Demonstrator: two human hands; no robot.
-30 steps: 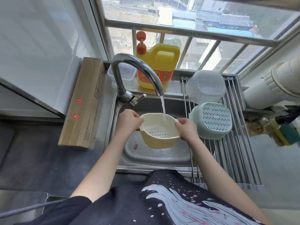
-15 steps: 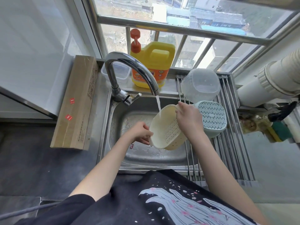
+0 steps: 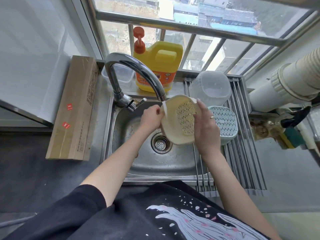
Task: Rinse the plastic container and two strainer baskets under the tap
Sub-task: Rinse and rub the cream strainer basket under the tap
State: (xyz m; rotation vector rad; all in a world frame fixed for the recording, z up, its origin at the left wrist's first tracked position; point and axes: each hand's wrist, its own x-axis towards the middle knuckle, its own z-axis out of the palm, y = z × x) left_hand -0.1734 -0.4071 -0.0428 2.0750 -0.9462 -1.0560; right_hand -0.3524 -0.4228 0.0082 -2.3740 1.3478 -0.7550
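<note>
A cream strainer basket (image 3: 173,125) is tipped on its side over the sink (image 3: 155,163), its perforated base facing me, with water from the tap (image 3: 136,73) running down its left rim. My left hand (image 3: 151,116) grips that left rim. My right hand (image 3: 205,125) lies with straight fingers against the basket's right side and base. A light green strainer basket (image 3: 223,125) lies upside down on the drying rack behind my right hand. The clear plastic container (image 3: 210,87) lies on its side on the rack farther back.
A roll-up drying rack (image 3: 242,161) spans the right of the sink. A yellow detergent jug (image 3: 158,64) and a small clear tub (image 3: 123,75) stand on the ledge behind the tap. A cardboard box (image 3: 74,108) lies at the left; a white duct (image 3: 285,84) crosses the right.
The cream basket went from upright under the stream to tipped on its side with its base toward me. My right hand moved from its rim to flat against its base side.
</note>
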